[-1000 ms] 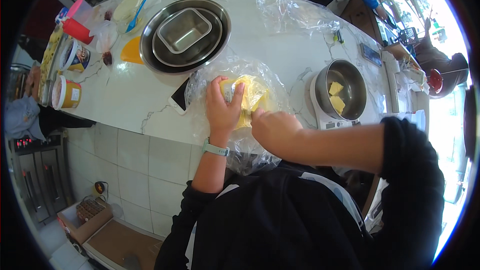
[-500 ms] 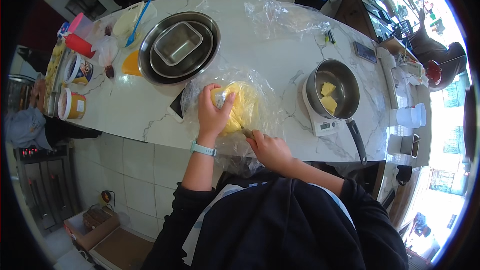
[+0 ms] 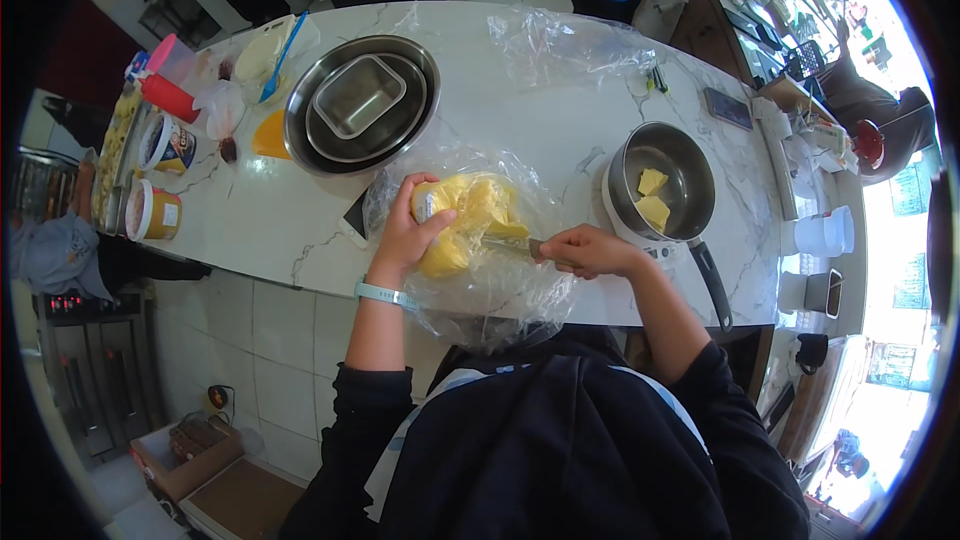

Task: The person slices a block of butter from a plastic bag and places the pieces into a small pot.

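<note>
Two hands are at work on one yellow butter block (image 3: 465, 223), which lies in a clear plastic wrap (image 3: 480, 290) at the near edge of the tabletop (image 3: 560, 115). Left hand (image 3: 410, 235) is clamped on the block's left side. Right hand (image 3: 585, 250), a second ago pressed against the block, has drawn back to the right and is closed on one knife (image 3: 515, 245), blade now entering the block; a cut appears under way. Count: two butter pieces in one saucepan (image 3: 662, 190), three nested steel pans (image 3: 360, 105), one loose plastic sheet (image 3: 580, 40).
</note>
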`<action>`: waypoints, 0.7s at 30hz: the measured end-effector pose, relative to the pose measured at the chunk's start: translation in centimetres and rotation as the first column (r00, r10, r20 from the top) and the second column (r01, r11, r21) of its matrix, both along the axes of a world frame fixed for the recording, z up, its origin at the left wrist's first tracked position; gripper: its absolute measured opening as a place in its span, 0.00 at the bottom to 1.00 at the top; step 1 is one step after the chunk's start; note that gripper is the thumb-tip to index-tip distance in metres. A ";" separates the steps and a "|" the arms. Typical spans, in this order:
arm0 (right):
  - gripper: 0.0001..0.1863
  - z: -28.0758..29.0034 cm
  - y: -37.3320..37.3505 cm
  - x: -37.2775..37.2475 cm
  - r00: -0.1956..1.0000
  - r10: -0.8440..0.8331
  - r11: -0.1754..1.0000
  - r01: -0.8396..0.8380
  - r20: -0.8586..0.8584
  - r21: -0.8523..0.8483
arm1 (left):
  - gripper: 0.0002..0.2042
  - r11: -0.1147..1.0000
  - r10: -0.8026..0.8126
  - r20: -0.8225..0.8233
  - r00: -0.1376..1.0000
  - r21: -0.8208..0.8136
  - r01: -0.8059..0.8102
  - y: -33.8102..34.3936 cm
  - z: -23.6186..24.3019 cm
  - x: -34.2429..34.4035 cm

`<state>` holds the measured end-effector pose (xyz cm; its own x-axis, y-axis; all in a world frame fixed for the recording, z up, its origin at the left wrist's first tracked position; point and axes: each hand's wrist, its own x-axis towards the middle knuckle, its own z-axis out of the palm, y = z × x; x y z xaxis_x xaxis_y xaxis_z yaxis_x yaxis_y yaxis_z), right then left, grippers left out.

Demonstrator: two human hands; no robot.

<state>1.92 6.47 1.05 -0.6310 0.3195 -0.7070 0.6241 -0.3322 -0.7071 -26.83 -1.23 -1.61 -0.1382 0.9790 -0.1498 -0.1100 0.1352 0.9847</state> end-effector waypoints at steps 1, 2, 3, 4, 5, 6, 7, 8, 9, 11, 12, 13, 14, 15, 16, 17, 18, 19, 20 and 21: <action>0.21 1.4 0.0 -0.2 1.000 0.003 1.000 -0.003 0.000 0.005 | 0.23 1.000 -0.013 0.081 0.997 -0.001 0.013 0.0 0.2 -0.1; 0.20 2.8 -0.1 -0.8 0.996 0.055 0.985 -0.066 0.076 0.158 | 0.23 1.000 -0.005 0.079 0.997 0.001 0.005 0.0 -0.1 -0.3; 0.19 3.9 -0.1 -1.3 0.983 0.093 0.943 -0.138 0.158 0.302 | 0.23 1.000 0.023 0.021 1.000 0.017 -0.023 0.1 -0.6 -0.2; 0.19 4.7 -0.5 -1.6 0.982 0.096 0.943 -0.142 0.162 0.302 | 0.24 0.998 0.047 -0.032 0.998 0.033 -0.046 0.0 -1.2 -0.1; 0.17 5.5 -1.3 -2.0 0.957 0.156 0.769 -0.273 0.244 0.578 | 0.24 0.998 0.052 -0.032 0.998 0.035 -0.051 0.0 -1.9 -0.1; 0.14 6.2 -2.2 -2.5 0.923 0.185 0.500 -0.385 0.338 0.776 | 0.24 0.993 0.104 -0.236 0.966 0.073 -0.089 0.0 -2.5 -0.2; 0.14 6.9 -2.9 -2.6 0.921 0.180 0.498 -0.387 0.345 0.776 | 0.24 0.987 0.150 -0.420 0.895 0.121 -0.108 0.4 -3.0 0.0; 0.13 7.3 -3.7 -2.7 0.930 0.131 0.400 -0.366 0.343 0.840 | 0.24 0.986 0.150 -0.418 0.896 0.124 -0.108 0.6 -2.9 0.4; 0.12 7.4 -4.3 -2.8 0.938 0.086 0.295 -0.345 0.334 0.891 | 0.24 0.979 0.189 -0.432 0.882 0.149 -0.137 0.5 -2.8 0.8; 0.11 6.5 -5.8 -2.8 0.943 0.033 0.289 -0.325 0.330 0.901 | 0.25 0.971 0.224 -0.439 0.870 0.178 -0.160 0.6 -2.5 1.3; 0.10 6.0 -6.1 -2.8 0.947 -0.015 0.283 -0.302 0.319 0.910 | 0.25 0.978 0.193 -0.439 0.878 0.161 -0.135 0.7 -2.4 1.3; 0.10 5.8 -6.0 -2.7 0.947 -0.013 0.281 -0.304 0.320 0.910 | 0.25 0.983 0.166 -0.441 0.882 0.143 -0.113 0.6 -2.1 1.1; 0.10 5.6 -5.8 -2.3 0.962 -0.033 0.314 -0.247 0.271 0.917 | 0.25 0.983 0.168 -0.440 0.882 0.144 -0.116 0.6 -1.9 0.8; 0.10 5.5 -5.7 -1.9 0.974 -0.055 0.345 -0.189 0.221 0.919 | 0.25 0.992 0.098 -0.463 0.881 0.117 -0.049 0.7 -1.7 0.5; 0.10 5.6 -5.5 -1.7 0.974 -0.049 0.345 -0.190 0.220 0.919 | 0.26 0.996 0.031 -0.486 0.874 0.087 0.013 0.6 -1.5 0.0; 0.10 5.8 -5.3 -1.5 0.975 -0.073 0.372 -0.168 0.209 0.913 | 0.26 0.996 0.035 -0.487 0.873 0.085 0.008 0.6 -1.3 -0.3; 0.11 6.0 -5.0 -1.3 0.975 -0.098 0.398 -0.145 0.199 0.906 | 0.26 0.998 -0.010 -0.477 0.879 0.049 0.038 0.6 -1.2 -0.7; 0.11 6.2 -4.7 -0.8 0.975 -0.100 0.396 -0.145 0.200 0.907 | 0.27 0.997 -0.057 -0.463 0.885 0.018 0.074 0.8 -1.0 -0.8; 0.11 6.3 -4.4 -0.4 0.970 -0.113 0.430 -0.146 0.214 0.891 | 0.27 0.997 -0.058 -0.463 0.885 0.020 0.076 0.8 -0.7 -0.9; 0.12 6.5 -4.3 -0.1 0.965 -0.126 0.463 -0.146 0.228 0.874 | 0.27 0.996 -0.077 -0.473 0.878 -0.003 0.085 0.8 -0.5 -1.0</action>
<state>1.82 2.21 7.59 -0.5029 0.8479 -0.1677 0.8039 0.3875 -0.4512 -27.84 -0.41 -2.09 -0.1086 0.9916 -0.0699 0.3791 0.1064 0.9192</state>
